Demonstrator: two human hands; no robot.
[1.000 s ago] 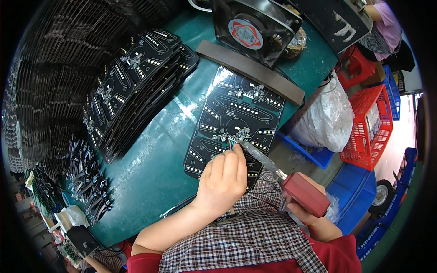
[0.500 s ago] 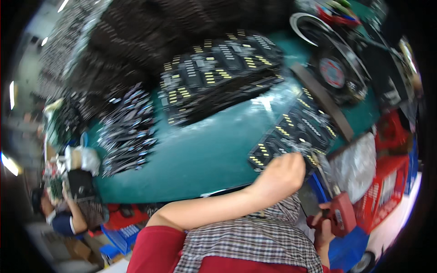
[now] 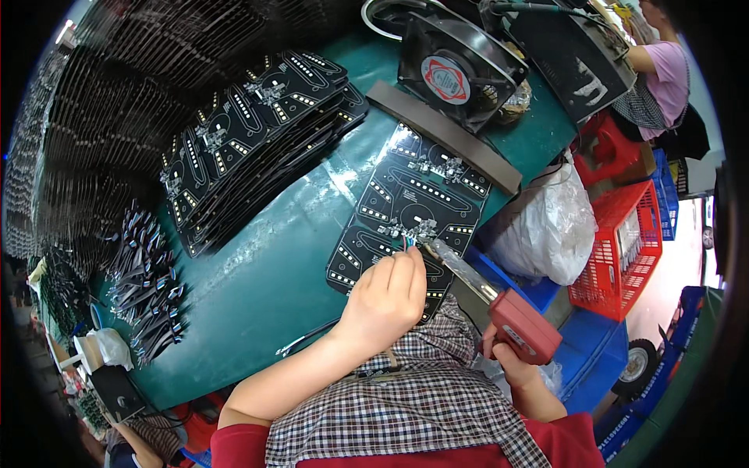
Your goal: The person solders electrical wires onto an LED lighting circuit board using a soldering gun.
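Note:
A black circuit board [image 3: 421, 204] with rows of small pale LEDs lies on the green tabletop in front of me. Over its near half is my left hand [image 3: 386, 300], pinching thin coloured wires [image 3: 409, 242] against the middle of the board. A black cable [image 3: 312, 334] shows from under that wrist, its stripped end on the table. In my right hand [image 3: 515, 366] I grip a red soldering gun [image 3: 524, 326]; its metal barrel points up-left and the tip is at or very near the wire ends. Exact contact there is too small to tell.
At the far left, a stack of similar boards [image 3: 250, 140] stands beside a heap of black cables [image 3: 148, 281]. Beyond my board lie a dark bar [image 3: 445, 134] and a fan [image 3: 446, 78]. To the right are a plastic bag [image 3: 554, 222], a red crate [image 3: 620, 249] and another person [image 3: 667, 86].
The soldering gun has come up from low on the right to the board, its tip now by my left fingers. The view has swung to the right and sharpened.

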